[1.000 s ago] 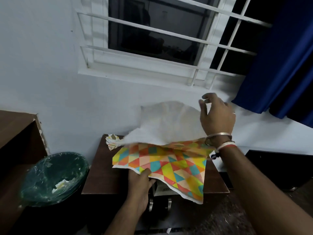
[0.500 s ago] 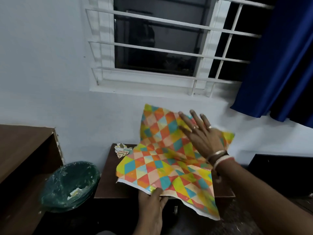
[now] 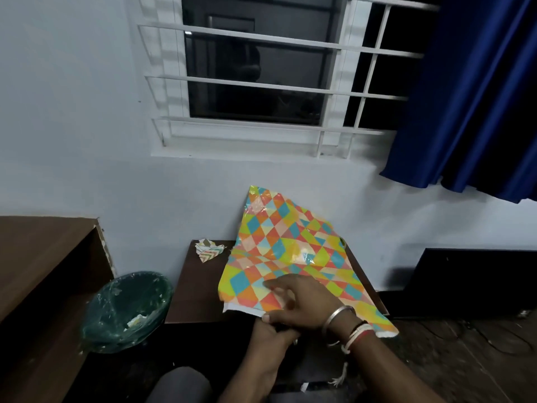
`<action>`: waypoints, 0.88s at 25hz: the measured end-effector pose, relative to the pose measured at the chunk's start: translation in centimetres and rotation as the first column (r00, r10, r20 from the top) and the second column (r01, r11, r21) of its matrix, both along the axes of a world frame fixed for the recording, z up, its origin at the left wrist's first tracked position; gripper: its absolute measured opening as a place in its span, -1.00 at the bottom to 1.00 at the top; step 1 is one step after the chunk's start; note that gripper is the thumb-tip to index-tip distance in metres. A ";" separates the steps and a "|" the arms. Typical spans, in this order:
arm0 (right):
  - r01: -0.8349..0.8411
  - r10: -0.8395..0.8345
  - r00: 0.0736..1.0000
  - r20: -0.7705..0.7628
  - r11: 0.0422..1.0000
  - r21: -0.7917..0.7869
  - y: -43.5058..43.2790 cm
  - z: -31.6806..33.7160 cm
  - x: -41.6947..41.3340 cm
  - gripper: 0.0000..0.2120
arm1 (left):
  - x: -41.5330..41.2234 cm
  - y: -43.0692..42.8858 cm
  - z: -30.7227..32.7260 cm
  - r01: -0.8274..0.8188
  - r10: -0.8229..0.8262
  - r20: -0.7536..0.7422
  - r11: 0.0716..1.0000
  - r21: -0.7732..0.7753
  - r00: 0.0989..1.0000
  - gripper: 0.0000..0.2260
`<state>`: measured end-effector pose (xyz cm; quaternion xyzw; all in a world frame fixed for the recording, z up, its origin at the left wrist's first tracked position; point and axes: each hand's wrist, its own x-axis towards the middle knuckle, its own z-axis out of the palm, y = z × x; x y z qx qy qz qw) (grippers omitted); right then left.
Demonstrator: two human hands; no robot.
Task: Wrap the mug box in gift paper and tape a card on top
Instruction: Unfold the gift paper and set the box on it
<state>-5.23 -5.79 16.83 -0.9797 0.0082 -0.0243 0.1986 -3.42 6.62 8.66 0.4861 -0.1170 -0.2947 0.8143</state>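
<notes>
Our left hand (image 3: 271, 333) pinches the seemingly light, slippery gift paper (image 3: 290, 254) at the tabletop's (image 3: 197, 289) front edge, our right hand (image 3: 305, 299) resting spread on it.

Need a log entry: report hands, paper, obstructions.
Left hand pinches near edge of gift paper; right hand rests on it. Paper print-up on table. Mug box unseen.

The glossy triangle-patterned gift paper (image 3: 290, 251) covers the right of the small brown wooden table (image 3: 197, 286) and leans up the white wall (image 3: 174, 199). Bare tabletop lies to its left, with a crumpled patterned paper scrap (image 3: 209, 250) at the back.
</notes>
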 end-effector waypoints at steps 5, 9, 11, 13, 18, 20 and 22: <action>0.167 -0.114 0.950 0.289 0.972 -0.166 0.1 -0.9 -1.3 -0.64 | -0.8 0.1 0.6 -0.033 0.034 -0.088 0.999 0.012 0.996 -0.53; 0.475 -0.555 0.601 0.575 0.827 0.302 -0.1 -0.5 -2.1 -0.88 | -1.6 0.8 1.4 -0.108 0.134 -0.223 0.986 0.127 0.966 -0.65; 0.524 -0.742 0.431 0.513 0.669 0.528 -1.3 0.7 -2.3 -0.82 | -1.8 1.2 1.3 -0.132 0.166 -0.237 0.979 0.153 0.957 -0.64; 0.477 -0.809 0.323 0.491 0.587 0.654 -3.0 1.5 -2.6 -0.74 | -1.9 1.6 1.3 -0.151 0.186 -0.263 0.978 0.146 0.947 -0.65; 0.401 -0.858 0.170 0.485 0.510 0.761 -5.2 3.1 -4.3 -0.77 | -1.4 1.3 3.0 -0.132 0.201 -0.355 0.969 0.211 0.913 -0.76; 0.370 -0.884 0.070 0.462 0.453 0.811 -5.9 4.0 -5.4 -0.78 | -0.9 0.9 4.0 -0.173 0.230 -0.283 0.962 0.212 0.931 -0.75; 0.283 -0.921 -0.064 0.383 0.352 0.892 -7.3 4.5 -6.6 -0.77 | -0.5 0.7 5.3 -0.255 0.288 -0.194 0.950 0.181 0.938 -0.75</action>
